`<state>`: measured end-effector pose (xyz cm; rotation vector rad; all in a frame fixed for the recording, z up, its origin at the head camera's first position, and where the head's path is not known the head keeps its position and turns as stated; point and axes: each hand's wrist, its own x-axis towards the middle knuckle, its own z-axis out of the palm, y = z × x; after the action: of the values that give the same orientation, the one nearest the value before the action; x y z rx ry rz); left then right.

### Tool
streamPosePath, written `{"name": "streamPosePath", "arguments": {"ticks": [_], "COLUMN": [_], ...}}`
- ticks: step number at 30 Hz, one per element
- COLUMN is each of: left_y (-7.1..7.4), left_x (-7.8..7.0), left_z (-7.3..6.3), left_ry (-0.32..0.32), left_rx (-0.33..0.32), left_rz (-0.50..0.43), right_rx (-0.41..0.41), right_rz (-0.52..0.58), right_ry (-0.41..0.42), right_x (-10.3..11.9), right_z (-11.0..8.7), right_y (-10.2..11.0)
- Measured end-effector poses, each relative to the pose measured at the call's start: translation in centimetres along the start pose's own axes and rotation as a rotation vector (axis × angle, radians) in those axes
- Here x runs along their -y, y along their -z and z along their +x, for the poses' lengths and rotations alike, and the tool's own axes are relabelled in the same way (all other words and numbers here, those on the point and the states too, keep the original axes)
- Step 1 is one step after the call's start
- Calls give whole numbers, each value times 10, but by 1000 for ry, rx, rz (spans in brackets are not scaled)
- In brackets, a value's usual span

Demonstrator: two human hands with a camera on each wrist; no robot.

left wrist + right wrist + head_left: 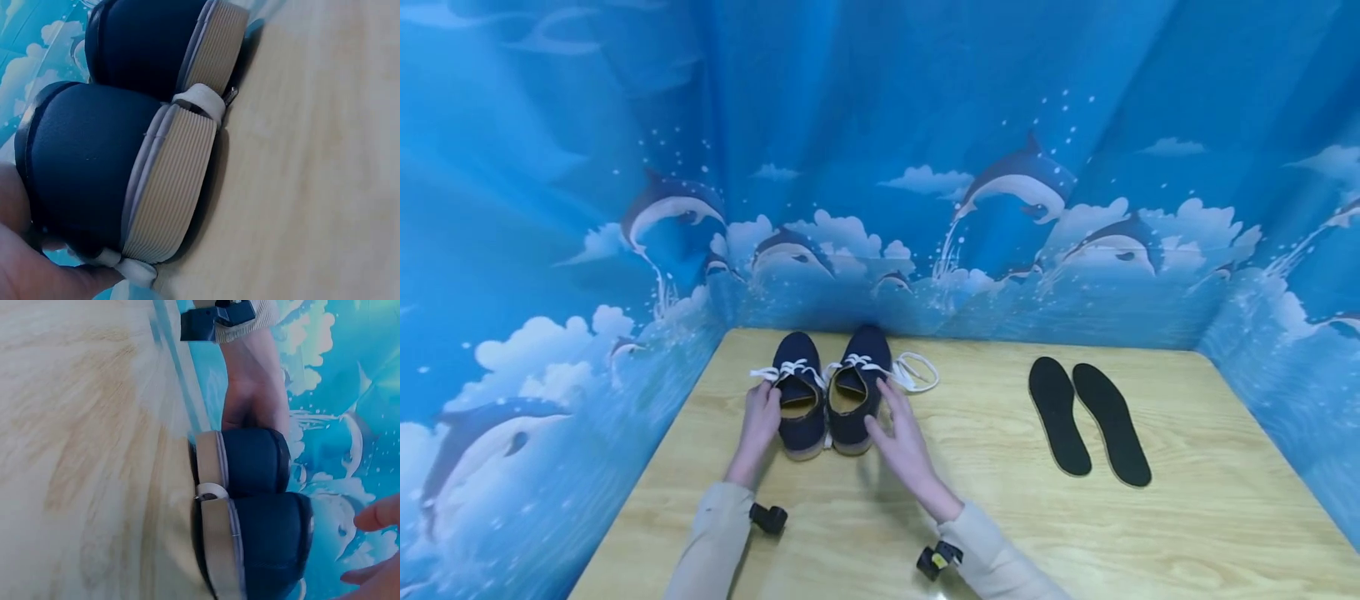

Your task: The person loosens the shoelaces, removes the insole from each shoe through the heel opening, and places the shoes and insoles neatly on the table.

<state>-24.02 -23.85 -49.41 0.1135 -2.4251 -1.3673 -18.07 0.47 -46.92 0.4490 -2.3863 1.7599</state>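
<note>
Two navy lace-up shoes stand side by side, toes toward the back wall: a left shoe (pixel 802 427) and a right shoe (pixel 850 429). Their tan insides show, and the heels have pale ribbed sole edges (pixel 172 187). My left hand (pixel 760 421) lies against the left shoe's outer side, its fingers partly hidden by the shoe in the right wrist view. White lace (pixel 134 270) shows close to that thumb. Beside the right shoe, my right hand (pixel 904 442) has thumb and fingers spread, fingertips right at its outer side.
Two black insoles, a nearer-left one (pixel 1060 417) and a right one (pixel 1112 425), lie on the wooden table (pixel 985 500). A loose white lace loop (pixel 917 372) trails right of the shoes. Blue dolphin-print curtains (pixel 880 167) enclose the back and sides.
</note>
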Motion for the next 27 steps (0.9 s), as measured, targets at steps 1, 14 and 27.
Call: {"name": "streamPosePath", "arguments": {"ticks": [1, 14, 27], "left_y": [-1, 4, 10], "left_x": [0, 6, 0], "left_z": [2, 16, 7], "left_ry": [1, 223, 386], "left_rx": [7, 298, 262], "left_rz": [-4, -238, -292], "right_rx": [20, 227, 246], "right_rz": [-10, -119, -165], "right_ry": [-29, -132, -94], "right_x": [-2, -12, -13], "right_z": [0, -4, -2], "right_y": [0, -3, 6]}}
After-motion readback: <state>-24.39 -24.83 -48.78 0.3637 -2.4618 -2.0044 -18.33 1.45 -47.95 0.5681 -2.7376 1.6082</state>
